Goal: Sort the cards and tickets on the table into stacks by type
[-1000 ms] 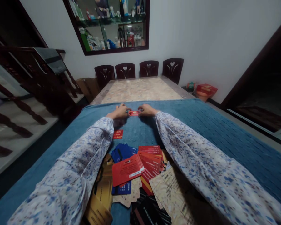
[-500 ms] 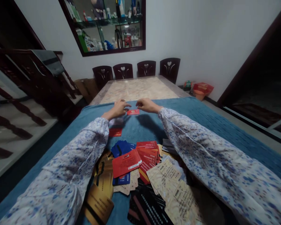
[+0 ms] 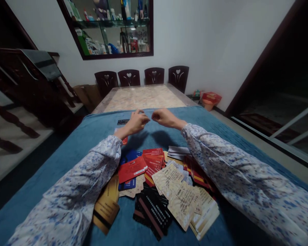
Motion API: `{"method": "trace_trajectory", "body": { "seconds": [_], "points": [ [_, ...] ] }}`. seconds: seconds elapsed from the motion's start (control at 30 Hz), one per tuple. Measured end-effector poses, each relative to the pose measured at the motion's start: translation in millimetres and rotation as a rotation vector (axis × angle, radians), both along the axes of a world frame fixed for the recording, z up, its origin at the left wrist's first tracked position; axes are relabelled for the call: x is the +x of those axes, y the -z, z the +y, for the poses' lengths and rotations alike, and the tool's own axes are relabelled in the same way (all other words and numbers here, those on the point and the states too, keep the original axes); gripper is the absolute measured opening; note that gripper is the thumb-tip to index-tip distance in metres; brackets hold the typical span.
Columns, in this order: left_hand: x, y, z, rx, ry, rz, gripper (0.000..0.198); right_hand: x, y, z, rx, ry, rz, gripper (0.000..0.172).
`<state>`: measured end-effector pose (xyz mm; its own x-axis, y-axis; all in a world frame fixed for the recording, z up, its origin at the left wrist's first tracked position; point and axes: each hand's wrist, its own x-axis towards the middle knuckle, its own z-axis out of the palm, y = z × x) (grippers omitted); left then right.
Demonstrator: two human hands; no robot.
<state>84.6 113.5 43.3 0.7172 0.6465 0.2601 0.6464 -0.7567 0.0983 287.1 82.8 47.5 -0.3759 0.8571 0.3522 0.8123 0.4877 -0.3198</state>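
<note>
Left hand (image 3: 137,123), right hand (image 3: 166,118), upper centre: grip half-curled, can't tell if holding anything; trailing left sleeve (image 3: 92,179) could scatter gold magnetic-stripe cards (image 3: 106,206), lower left.

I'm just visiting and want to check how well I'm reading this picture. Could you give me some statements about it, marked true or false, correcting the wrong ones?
1. Four chairs stand beyond the far end of the table. True.
2. The cloth is red. False: it is blue.
3. Red cards lie between the two sleeves. True.
4. The sleeves are plain black. False: they are pale with a blue pattern.
5. The left hand and right hand are far apart. False: their fingertips are close together.
</note>
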Motion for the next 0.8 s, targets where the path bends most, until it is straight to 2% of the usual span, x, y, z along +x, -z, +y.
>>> {"method": "trace_trajectory", "body": {
  "seconds": [0.27,0.5,0.67,0.8],
  "points": [
    [24,9.5,-40,-0.001,0.123,0.033,0.032,24,3.4,-41,-0.035,0.034,-0.052,0.026],
    [41,20.7,-70,-0.062,0.26,0.055,0.027,39,10.8,-73,-0.065,0.106,-0.222,0.022],
    [50,24.6,-95,-0.109,0.408,0.132,0.024,40,14.2,-84,-0.114,0.153,-0.345,0.021],
    [53,27.0,-108,-0.139,0.455,0.181,0.024,40,16.1,-89,-0.149,0.149,-0.37,0.022]
  ]
}}
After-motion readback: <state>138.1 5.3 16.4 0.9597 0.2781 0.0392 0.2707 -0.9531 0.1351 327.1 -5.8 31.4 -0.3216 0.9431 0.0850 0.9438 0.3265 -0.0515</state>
